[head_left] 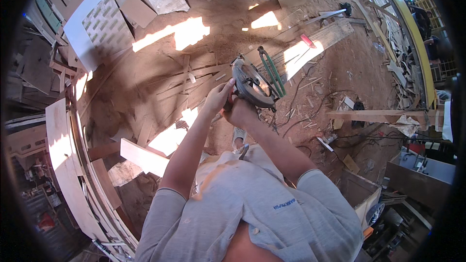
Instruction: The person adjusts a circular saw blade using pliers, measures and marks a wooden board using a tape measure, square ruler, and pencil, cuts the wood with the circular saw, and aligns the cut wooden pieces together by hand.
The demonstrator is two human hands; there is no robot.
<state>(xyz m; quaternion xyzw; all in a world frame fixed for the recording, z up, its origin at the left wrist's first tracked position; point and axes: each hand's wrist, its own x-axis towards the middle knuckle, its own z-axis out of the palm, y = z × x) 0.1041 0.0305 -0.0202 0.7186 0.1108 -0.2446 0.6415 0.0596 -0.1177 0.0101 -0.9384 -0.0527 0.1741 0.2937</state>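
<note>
In front of my body I hold a circular saw (247, 80), tilted up off the ground. Its dark rounded guard faces me, and two narrow green bars (273, 72) run along its right side. My left hand (220, 96) is closed at the near left side of the saw. Just to the right, my right hand (241, 112) wraps round the rear of it, where a bit of red shows between the hands. The grips themselves are mostly covered by my fingers.
A long plank (320, 43) with a red object (307, 41) on it lies beyond the saw. Cables (318, 109) and wood scraps litter the dirt floor. Boards (65, 145) stand along the left. A wooden beam (378, 115) and a wooden box (357, 191) are at the right.
</note>
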